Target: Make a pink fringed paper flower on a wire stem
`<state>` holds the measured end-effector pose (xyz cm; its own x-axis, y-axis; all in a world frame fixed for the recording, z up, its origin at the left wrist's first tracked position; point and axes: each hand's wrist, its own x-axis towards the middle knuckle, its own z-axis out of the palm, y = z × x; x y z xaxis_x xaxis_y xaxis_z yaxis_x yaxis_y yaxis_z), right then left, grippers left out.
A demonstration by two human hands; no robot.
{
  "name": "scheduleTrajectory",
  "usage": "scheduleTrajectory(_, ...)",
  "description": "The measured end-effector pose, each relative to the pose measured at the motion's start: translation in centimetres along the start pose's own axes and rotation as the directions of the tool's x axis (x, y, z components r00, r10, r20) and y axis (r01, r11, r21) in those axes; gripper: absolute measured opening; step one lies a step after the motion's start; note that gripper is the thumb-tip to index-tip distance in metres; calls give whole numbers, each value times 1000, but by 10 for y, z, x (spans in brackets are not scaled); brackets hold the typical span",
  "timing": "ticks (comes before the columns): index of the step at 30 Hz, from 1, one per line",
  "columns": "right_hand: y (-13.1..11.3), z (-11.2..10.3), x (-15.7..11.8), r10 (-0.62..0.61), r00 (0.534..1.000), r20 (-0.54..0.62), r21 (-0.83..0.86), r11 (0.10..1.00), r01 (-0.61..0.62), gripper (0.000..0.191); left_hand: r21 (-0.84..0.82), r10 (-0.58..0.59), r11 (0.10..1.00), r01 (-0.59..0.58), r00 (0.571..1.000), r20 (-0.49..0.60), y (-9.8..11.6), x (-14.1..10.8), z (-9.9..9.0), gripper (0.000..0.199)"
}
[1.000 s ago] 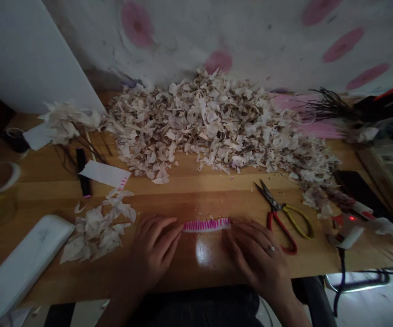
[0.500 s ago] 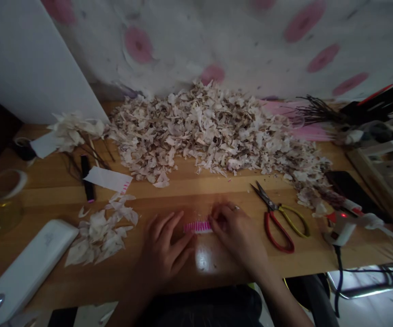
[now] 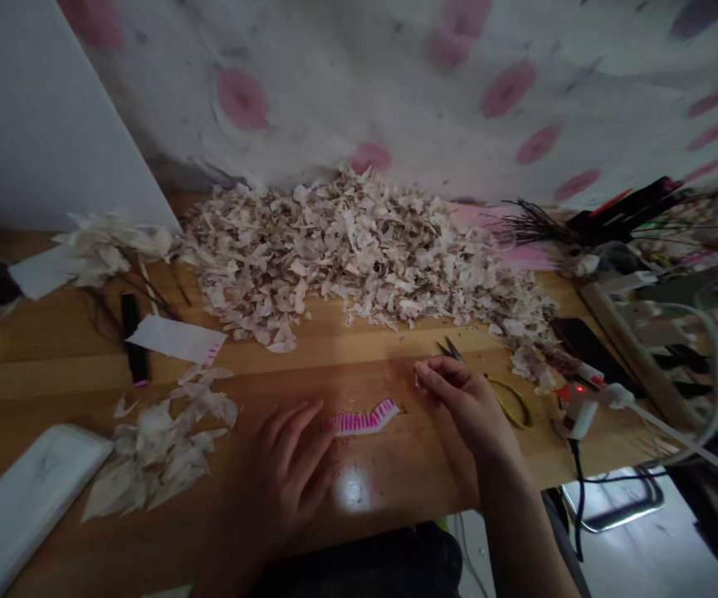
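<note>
A short white paper strip with pink stripes lies on the wooden table, its right end bent up. My left hand rests at the strip's left end, fingers spread out; a fingertip appears to touch it. To the right, apart from the strip, my right hand is closed in a pinch. A tiny pale bit shows at its fingertips, too small to name. Behind that hand lie scissors with a yellow handle; their other handle is hidden by it.
A big heap of pale dried petals spans the back. Smaller petals, a black marker, a marked paper slip and a white power bank lie left. At right are a plugged cable and a black phone.
My right hand has left the strip's right end and moved right, over the scissors. That end now shows, bent. My left hand stays by the strip. The view has turned slightly right.
</note>
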<state>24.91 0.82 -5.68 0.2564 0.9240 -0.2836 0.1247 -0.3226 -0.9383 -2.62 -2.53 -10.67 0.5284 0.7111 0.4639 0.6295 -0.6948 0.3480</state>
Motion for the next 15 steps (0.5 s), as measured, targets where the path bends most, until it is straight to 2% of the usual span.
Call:
scheduleTrajectory(4,-6,4,-3,98,993,69,179,978,-109,52,-19,-48,999,47,997,-58,0,-3,3,31)
scheduleTrajectory(7,-9,7,-5,136,987,88,275,949,-155,52,-37,-84,996,82,995,-53,2,-3,3,32)
scheduleTrajectory(10,-10,5,-6,124,991,41,345,929,-131,50,-50,-98,994,97,994,-38,1,-3,4,33)
scheduleTrajectory(15,-10,-8,-10,96,993,-69,412,909,-60,48,-47,-68,997,62,989,-131,-3,-3,10,31)
